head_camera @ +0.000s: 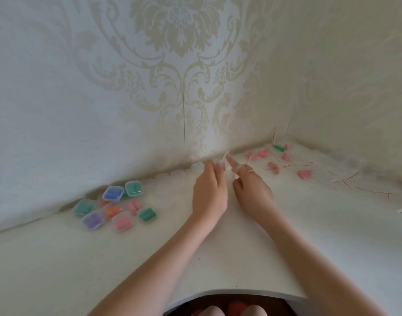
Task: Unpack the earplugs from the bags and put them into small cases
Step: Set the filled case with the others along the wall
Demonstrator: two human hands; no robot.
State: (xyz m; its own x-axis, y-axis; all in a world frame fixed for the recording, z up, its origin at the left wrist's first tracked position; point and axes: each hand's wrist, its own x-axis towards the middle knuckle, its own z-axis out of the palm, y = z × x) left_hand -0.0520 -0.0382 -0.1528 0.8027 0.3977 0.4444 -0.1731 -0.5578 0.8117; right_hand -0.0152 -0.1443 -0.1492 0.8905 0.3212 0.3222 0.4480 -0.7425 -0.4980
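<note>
My left hand [210,192] and my right hand [250,188] meet near the back wall on the white table [104,258]. Both pinch a small clear bag [227,164] between their fingertips; what is inside it is too blurred to tell. Several filled small cases lie in a cluster at the left: a blue case [113,193], green cases [133,188], a purple case [93,220] and a pink case [123,221]. Bagged pink earplugs [305,174] and a green pair [278,147] lie scattered at the right rear corner.
Patterned wallpaper walls close the table at the back and right, forming a corner [284,135]. Empty clear bags with red strips [346,179] litter the right side. A row of clear empty cases [179,171] lines the back wall. The table's front edge curves near my knees [232,310].
</note>
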